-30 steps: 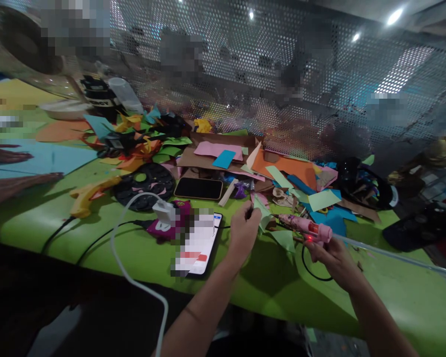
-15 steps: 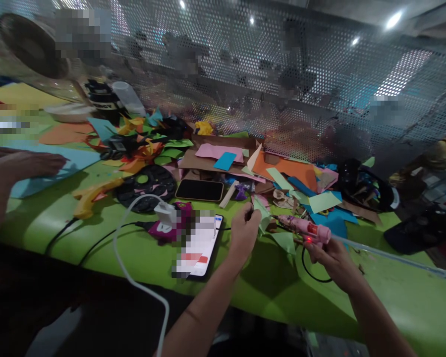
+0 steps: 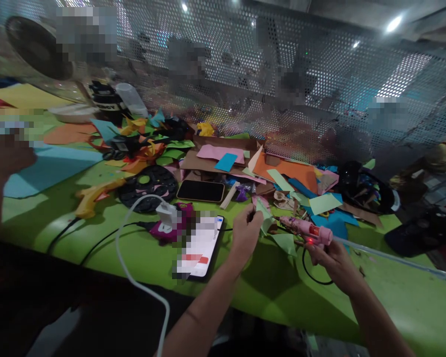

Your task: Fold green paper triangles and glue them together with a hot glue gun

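The right hand [image 3: 330, 258] is closed around a pink glue gun [image 3: 307, 230], near the right side of the green table [image 3: 141, 253]. Just to the left, the left hand [image 3: 246, 233] pinches a light green paper piece [image 3: 264, 214] between its fingertips, and a lit phone [image 3: 200, 245] lies flat at its left.

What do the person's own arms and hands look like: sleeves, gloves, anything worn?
The left hand and right hand are ungloved. The forearms are bare, with no sleeves in view. No watch, bracelet or ring shows in this dim picture.
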`<state>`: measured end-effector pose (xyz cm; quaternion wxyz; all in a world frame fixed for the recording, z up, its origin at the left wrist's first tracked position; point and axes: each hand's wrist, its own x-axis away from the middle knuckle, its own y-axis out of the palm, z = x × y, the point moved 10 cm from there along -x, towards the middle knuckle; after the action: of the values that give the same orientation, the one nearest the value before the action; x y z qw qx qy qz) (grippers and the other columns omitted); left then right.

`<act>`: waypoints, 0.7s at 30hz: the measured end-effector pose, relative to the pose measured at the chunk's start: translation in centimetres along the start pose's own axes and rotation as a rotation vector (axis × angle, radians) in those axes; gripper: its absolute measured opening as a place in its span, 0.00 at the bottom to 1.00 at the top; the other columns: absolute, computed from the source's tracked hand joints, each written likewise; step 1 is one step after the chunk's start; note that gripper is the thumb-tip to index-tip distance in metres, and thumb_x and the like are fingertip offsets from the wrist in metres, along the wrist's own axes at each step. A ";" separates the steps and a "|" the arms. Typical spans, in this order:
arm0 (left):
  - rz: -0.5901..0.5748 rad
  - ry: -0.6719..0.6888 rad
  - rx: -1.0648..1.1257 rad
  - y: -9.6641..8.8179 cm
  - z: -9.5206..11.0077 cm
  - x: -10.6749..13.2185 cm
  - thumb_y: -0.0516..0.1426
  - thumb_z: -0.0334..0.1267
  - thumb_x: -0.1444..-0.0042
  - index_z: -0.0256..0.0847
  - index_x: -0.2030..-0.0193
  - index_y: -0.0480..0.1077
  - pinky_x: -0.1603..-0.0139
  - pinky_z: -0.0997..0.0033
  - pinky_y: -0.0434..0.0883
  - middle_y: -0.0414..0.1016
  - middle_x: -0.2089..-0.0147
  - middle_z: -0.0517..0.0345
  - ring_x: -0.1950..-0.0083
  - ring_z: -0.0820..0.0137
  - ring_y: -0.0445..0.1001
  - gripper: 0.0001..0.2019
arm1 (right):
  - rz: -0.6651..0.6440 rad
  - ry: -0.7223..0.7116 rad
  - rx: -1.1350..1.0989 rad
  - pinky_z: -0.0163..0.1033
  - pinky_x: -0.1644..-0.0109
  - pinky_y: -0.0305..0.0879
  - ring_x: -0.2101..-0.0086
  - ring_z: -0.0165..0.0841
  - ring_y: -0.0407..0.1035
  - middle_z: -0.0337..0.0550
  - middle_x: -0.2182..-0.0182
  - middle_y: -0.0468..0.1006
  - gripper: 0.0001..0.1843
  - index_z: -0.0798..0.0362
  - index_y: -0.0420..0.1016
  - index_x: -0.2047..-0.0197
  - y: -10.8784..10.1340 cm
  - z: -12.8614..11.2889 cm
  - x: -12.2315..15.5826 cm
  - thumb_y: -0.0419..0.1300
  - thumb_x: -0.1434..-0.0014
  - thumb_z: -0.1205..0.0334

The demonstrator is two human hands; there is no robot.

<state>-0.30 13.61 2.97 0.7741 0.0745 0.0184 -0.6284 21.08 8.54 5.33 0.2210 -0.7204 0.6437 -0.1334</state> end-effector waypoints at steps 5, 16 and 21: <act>0.024 -0.009 0.048 -0.4 0.1 0.1 0.52 0.38 0.50 0.43 0.77 0.51 0.71 0.73 0.50 0.48 0.75 0.66 0.72 0.75 0.50 0.11 | 0.031 0.016 -0.013 0.34 0.78 0.58 0.79 0.28 0.56 0.36 0.81 0.63 0.27 0.51 0.66 0.76 -0.4 0.3 0.2 0.60 0.44 0.36; 0.045 -0.009 0.062 -0.7 0.0 0.0 0.52 0.37 0.51 0.43 0.77 0.49 0.71 0.73 0.50 0.47 0.75 0.66 0.72 0.75 0.49 0.12 | 0.017 -0.021 0.033 0.36 0.77 0.58 0.78 0.30 0.56 0.37 0.82 0.63 0.26 0.50 0.68 0.76 -0.2 -0.5 0.0 0.59 0.43 0.36; 0.029 -0.005 0.052 -0.4 0.0 0.0 0.52 0.37 0.51 0.43 0.77 0.50 0.72 0.73 0.50 0.47 0.76 0.66 0.73 0.75 0.49 0.11 | 0.006 -0.021 0.016 0.38 0.74 0.60 0.78 0.31 0.57 0.38 0.82 0.63 0.26 0.50 0.67 0.78 0.1 -0.6 -0.2 0.59 0.43 0.36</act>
<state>-0.68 13.58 2.89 0.7809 0.0933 -0.0011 -0.6177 20.67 8.61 5.85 0.2339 -0.7180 0.6426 -0.1301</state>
